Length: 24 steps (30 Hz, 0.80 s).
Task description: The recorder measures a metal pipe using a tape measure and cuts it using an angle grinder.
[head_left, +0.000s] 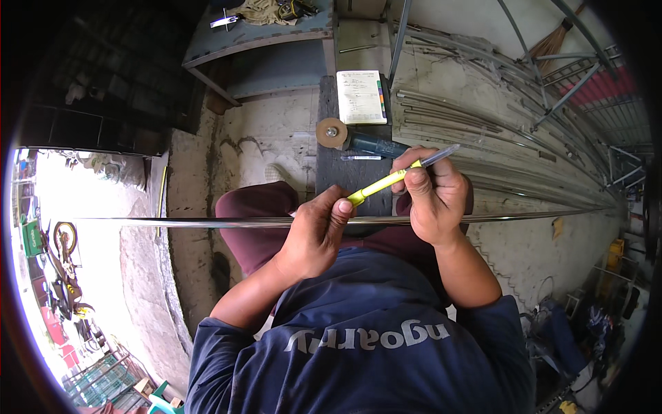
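Both my hands are closed on a slim yellow pen-shaped tool (378,185) with a greyish, see-through pointed end. My left hand (314,231) pinches its lower left end between thumb and fingers. Further up, my right hand (436,193) grips it near the see-through end, which sticks out past my fingers. Beneath my hands, a long shiny metal tube (262,222) runs sideways across my lap. Just beyond my right hand lies a blue angle grinder (369,143) with a round brown disc, on a dark narrow bench (329,169).
An open notebook (360,100) with handwriting lies at the bench's far end. Metal rods and tubes (448,114) cover the floor to the right, near a metal frame (400,41). A grey-blue table (258,45) stands far left of the bench. A pen (362,158) rests beside the grinder.
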Tool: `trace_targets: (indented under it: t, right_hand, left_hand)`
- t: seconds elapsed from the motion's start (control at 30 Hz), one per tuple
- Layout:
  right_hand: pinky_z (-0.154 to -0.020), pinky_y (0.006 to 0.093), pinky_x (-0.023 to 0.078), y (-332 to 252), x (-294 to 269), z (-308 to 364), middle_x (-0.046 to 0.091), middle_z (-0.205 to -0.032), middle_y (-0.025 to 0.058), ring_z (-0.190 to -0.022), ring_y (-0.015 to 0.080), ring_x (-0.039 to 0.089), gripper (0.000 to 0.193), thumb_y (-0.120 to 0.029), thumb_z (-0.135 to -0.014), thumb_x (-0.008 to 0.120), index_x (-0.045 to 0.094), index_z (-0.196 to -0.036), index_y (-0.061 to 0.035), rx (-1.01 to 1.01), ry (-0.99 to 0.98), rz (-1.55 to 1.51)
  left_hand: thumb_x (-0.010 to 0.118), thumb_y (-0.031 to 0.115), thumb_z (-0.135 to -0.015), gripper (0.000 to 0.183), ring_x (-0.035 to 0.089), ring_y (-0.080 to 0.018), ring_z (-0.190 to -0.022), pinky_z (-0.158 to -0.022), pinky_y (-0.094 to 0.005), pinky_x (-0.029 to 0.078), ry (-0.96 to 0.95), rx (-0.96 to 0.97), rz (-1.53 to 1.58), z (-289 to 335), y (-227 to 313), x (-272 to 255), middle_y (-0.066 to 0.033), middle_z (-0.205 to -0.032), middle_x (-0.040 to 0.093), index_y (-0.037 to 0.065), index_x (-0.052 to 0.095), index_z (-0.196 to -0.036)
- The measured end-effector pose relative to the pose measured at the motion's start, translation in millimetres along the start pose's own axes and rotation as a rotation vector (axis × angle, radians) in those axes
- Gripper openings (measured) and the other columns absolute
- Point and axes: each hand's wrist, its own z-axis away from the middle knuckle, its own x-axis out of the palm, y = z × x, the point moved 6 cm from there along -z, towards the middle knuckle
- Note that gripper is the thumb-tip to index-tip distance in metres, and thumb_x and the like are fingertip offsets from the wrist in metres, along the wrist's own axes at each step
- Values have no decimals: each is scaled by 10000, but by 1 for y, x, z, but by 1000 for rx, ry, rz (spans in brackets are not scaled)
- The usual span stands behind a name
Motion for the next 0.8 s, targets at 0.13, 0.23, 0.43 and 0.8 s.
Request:
trace_targets:
  t: [0.13, 0.23, 0.43, 0.8]
  right_hand:
    - [-692, 226, 505, 5, 15, 13, 692, -965, 38, -758, 73, 624, 183, -180, -1055, 691, 684, -1083, 0, 99, -24, -15]
    - [-683, 225, 502, 32, 15, 26, 686, -946, 29, -738, 61, 604, 173, -180, -1053, 696, 682, -1068, -8, 174, 97, -178]
    - [-683, 218, 511, 33, 10, 20, 662, -832, 1, -728, 61, 618, 411, -121, -1030, 720, 566, -1383, 21, 223, 106, -74]
    - [-771, 379, 577, 38, -8, 13, 745, -946, 151, -869, 302, 746, 227, -66, -915, 793, 693, -1117, -38, 90, -191, 781]
  left_hand:
    - [517, 268, -1136, 324, 533, -300, -682, -654, -412, 458, -15, 12, -23, -2, 8, 5, -181, -776, 573, -12, 571, -983]
    - [518, 226, -1129, 288, 549, -431, -716, -667, -440, 467, 49, 55, -65, -1, 9, 16, -239, -798, 568, -9, 574, -972]
    - [512, 266, -1137, 333, 570, -414, -647, -619, -434, 472, 103, -62, -7, -5, -5, 13, -233, -743, 577, -14, 578, -969]
    - [622, 325, -1061, 323, 676, -414, -870, -821, -490, 522, -68, 216, -396, 7, -15, 4, -193, -884, 663, 3, 631, -1080]
